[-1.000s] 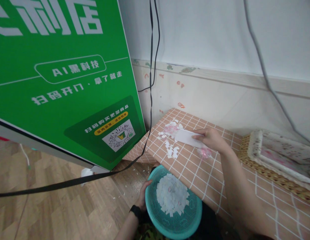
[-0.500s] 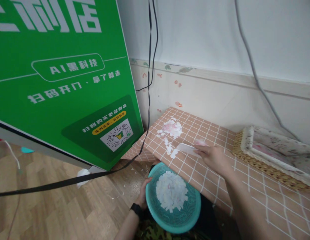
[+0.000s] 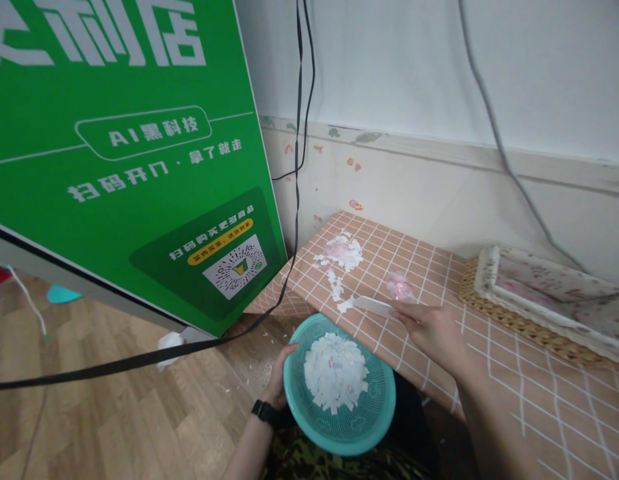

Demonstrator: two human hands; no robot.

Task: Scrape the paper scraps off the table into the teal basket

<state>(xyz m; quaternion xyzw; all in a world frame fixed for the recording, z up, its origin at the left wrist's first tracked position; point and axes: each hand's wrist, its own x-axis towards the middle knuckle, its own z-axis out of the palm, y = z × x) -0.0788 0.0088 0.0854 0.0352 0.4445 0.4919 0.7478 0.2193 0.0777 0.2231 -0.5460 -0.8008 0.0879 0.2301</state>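
While fingers [image 3: 290, 349] grip it, the basket [image 3: 380, 383] holds scraps [image 3: 334, 373].

Table [image 3: 414, 250]: brown — with a white grid
Wall [image 3: 389, 73]: white above, cream below — red marks [image 3: 356, 205] near the table's far left corner
Floor [image 3: 114, 407]: wood-look planks
Green panel [image 3: 154, 227]: beside the table's left edge
Light: soft

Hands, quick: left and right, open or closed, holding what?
Left hand: closed on the side of the round teal plastic colander.
Right hand: closed on a flat white strip.
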